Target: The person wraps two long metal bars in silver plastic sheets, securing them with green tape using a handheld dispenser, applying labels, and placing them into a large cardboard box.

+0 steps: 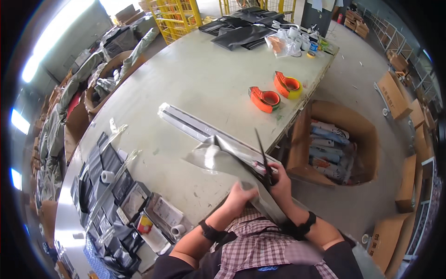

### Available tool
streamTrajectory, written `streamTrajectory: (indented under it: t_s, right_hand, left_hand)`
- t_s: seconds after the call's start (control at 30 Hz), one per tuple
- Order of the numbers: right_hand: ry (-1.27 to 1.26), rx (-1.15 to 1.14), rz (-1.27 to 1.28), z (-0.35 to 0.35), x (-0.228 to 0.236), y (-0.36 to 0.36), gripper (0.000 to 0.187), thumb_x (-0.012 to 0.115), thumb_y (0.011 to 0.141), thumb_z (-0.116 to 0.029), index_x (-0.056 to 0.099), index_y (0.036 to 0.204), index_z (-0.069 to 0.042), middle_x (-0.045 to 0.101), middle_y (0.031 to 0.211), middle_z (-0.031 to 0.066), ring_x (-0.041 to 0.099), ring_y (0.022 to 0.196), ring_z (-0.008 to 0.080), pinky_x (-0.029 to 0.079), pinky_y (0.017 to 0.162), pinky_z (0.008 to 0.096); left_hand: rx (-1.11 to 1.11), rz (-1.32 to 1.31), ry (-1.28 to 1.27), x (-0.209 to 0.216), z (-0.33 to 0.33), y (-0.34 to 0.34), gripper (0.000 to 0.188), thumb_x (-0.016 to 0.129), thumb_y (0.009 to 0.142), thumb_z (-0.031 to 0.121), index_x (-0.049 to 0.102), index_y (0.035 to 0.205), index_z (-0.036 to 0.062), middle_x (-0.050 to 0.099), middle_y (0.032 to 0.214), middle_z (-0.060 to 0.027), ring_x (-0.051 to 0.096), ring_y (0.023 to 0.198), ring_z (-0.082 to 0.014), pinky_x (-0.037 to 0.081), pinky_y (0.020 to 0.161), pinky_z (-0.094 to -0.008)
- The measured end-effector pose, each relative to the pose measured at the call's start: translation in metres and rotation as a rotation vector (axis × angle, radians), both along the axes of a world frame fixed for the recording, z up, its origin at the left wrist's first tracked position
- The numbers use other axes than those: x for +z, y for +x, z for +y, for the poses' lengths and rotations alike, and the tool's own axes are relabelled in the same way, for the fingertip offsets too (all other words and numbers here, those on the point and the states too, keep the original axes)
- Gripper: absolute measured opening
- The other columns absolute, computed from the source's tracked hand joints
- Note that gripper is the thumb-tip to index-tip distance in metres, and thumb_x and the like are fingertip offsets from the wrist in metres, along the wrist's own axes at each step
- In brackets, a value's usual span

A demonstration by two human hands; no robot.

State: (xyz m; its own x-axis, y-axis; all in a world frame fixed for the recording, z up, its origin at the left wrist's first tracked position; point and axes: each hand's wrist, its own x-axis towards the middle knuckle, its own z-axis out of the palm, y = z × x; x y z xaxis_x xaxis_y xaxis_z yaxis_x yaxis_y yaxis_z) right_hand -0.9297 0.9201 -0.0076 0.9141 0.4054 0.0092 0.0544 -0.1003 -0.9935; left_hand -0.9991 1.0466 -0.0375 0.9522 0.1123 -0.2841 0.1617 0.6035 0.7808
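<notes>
In my right hand [280, 186] is a pair of dark scissors [261, 149], fingers closed round the handle and one long blade pointing up and away. My left hand [239, 196], somewhat blurred, is closed on the near part of a shiny grey plastic film [211, 156]. The film spreads away from me over the table and also runs down between my hands towards my apron. Partly under it lies a long, narrow bundle of pale strips [186, 122] in clear wrap, slanting from far left to near right. The film hides the bundle's middle.
Two orange tape dispensers [265, 100] stand near the table's right edge. Black plastic bags [241, 36] and small supplies lie at its far end. Dark packets, boxes and a white roll [108, 176] crowd the left. A cardboard box [299, 144] of wrapped rolls stands right.
</notes>
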Motion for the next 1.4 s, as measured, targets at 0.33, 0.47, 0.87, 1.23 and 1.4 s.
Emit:
streamTrajectory:
  t_s: [0.33,0.47,0.87,1.23,1.4]
  right_hand:
    - [0.414,0.642,1.020,0.162,0.010,0.161,0.025,0.064,0.083,-0.017,0.053,0.101,-0.005,0.062,0.088,0.0083,0.042,0.051,0.0004,0.034,0.040,0.0154]
    - [-0.230,0.537,-0.228,0.110,-0.076,0.271,0.035,0.064,0.079,-0.021,0.057,0.109,-0.003,0.062,0.082,0.0122,0.054,0.056,0.0149,0.049,0.057,0.0324]
    - [-0.434,1.265,0.643,0.113,-0.009,0.139,0.034,0.043,0.091,-0.032,0.052,0.100,-0.001,0.050,0.085,0.0006,0.044,0.076,0.0126,0.041,0.068,0.0276]
    - [-0.532,1.340,0.319,0.018,-0.012,0.090,0.067,0.078,0.065,-0.045,0.055,0.112,-0.002,0.062,0.105,0.0148,0.057,0.102,0.0271,0.044,0.087,0.0319]
    - [-0.626,1.281,-0.116,-0.001,-0.019,0.091,0.053,0.076,0.065,-0.041,0.059,0.098,-0.003,0.065,0.090,0.0162,0.061,0.087,0.0339,0.048,0.078,0.0357]
  left_hand:
    - [0.453,-0.503,-0.618,-0.062,0.234,0.022,0.025,0.047,0.089,0.022,0.051,0.101,0.0003,0.054,0.088,-0.0077,0.052,0.084,-0.0200,0.032,0.104,-0.0463]
    - [0.528,-0.375,-0.363,-0.007,0.243,0.022,0.027,0.048,0.091,0.026,0.052,0.104,0.0019,0.051,0.087,-0.0054,0.051,0.076,-0.0197,0.033,0.102,-0.0440]
    - [0.540,-0.196,-0.193,0.100,0.233,0.091,0.028,0.046,0.094,0.034,0.052,0.106,0.0095,0.049,0.075,0.0005,0.050,0.071,-0.0140,0.044,0.081,-0.0398]
    - [0.597,-0.215,0.015,0.016,0.413,0.137,0.037,0.061,0.088,0.020,0.049,0.110,-0.0072,0.041,0.057,0.0010,0.040,0.053,-0.0113,0.043,0.067,-0.0285]
    - [0.749,-0.261,0.073,0.019,0.378,0.178,0.030,0.060,0.088,0.030,0.053,0.109,0.0102,0.053,0.070,0.0031,0.056,0.082,-0.0152,0.041,0.094,-0.0376]
